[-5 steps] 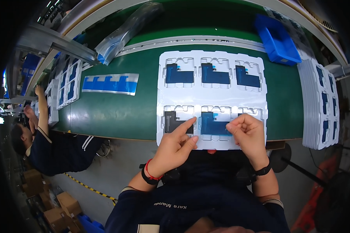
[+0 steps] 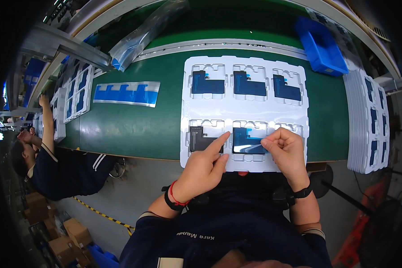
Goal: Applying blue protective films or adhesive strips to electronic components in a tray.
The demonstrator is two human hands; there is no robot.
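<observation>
A white moulded tray [image 2: 196,110] lies at the table's front edge, with L-shaped dark flat parts in its pockets. In the front middle pocket, one L-shaped part [image 2: 241,136] carries a thin glossy film [image 2: 249,148] with a bright reflection. My right hand [image 2: 286,151] pinches the film's right end between thumb and forefinger, over the front right pocket, whose contents it mostly hides. My left hand [image 2: 205,168] has its forefinger stretched out and thumb apart, holding nothing. It hovers over or rests on the tray between the front left part [image 2: 198,136] and the middle one; contact cannot be made out.
Left on the green table [image 2: 120,129] lies a clear sheet with blue strips [image 2: 126,94]. Behind it is a clear plastic bag [image 2: 143,33]. A blue bin [image 2: 320,49] and a stack of filled trays [image 2: 359,125] stand right. Another person [image 2: 67,165] works far left.
The film over the front middle part now shows a bright glare near its lower edge, its right end still in my right hand. My left hand has barely shifted.
</observation>
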